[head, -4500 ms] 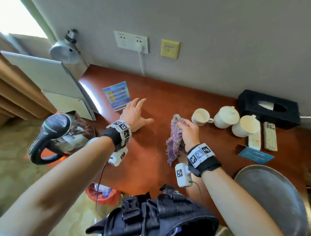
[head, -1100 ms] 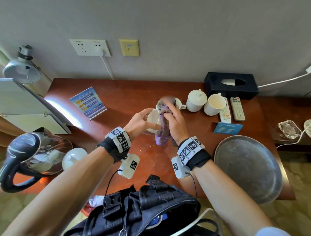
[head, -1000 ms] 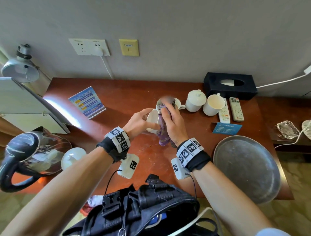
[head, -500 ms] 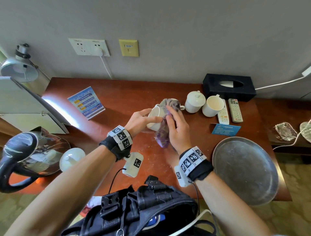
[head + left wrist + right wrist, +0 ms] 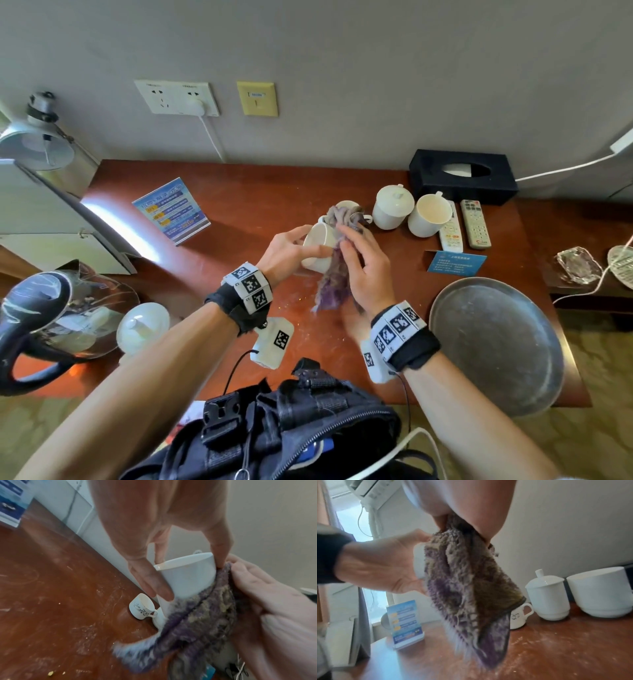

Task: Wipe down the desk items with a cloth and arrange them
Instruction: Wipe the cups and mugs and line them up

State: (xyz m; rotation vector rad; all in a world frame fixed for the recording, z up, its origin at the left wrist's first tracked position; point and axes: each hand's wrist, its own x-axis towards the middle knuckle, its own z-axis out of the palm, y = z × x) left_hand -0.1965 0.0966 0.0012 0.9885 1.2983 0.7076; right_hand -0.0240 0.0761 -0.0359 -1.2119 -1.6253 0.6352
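I have the desk (image 5: pixel 239 192) under me, dusty and streaked, and above its middle my left hand (image 5: pixel 284 250) holds a plain white cup (image 5: pixel 320 245) tipped on its side, fingers and thumb curled round the wall near the rim, off the surface. My right hand (image 5: pixel 364 270) presses a shaggy purple cloth (image 5: pixel 334 284) against the cup's base and far side, fingers fairly straight over it with the thumb pinching the cloth's top, its tail hanging loose. I judge the cup light, stiff, glazed and slick, likely to chip if it slips, so I take it across the body, not by the lip; the cloth is soft and limp, best bunched in the palm. A small patterned cup (image 5: pixel 143 608) stands just behind
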